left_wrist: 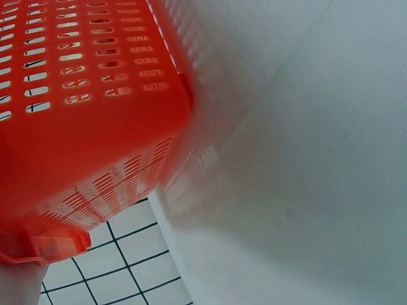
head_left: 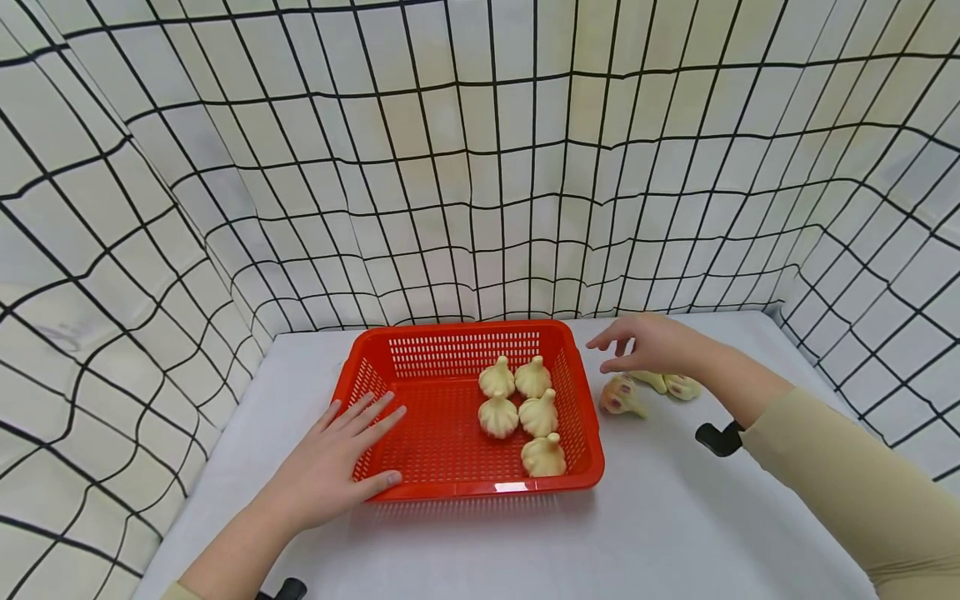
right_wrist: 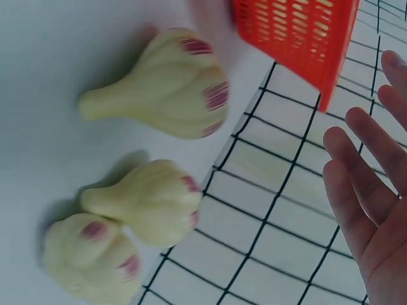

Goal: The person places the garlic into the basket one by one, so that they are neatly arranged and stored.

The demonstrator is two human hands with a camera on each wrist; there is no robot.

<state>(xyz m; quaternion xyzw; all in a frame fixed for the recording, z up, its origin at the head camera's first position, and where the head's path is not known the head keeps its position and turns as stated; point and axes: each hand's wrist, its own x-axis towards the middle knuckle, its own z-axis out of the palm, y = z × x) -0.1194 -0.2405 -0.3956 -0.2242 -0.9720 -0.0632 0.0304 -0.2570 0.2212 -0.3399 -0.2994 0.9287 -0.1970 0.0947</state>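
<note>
Garlic bulbs, three loose, lay right of basket; judged light, firm, smooth, best pinched round belly. Right hand hovered near, fingers parted, empty; left hand splayed over basket edge.

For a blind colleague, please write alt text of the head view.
Five garlic bulbs sit in the right part of a red basket on a white table, the person's left hand spread over the basket's left edge. The right hand, holding nothing, hovers near three loose bulbs right of the basket. Black netting stands behind.
</note>
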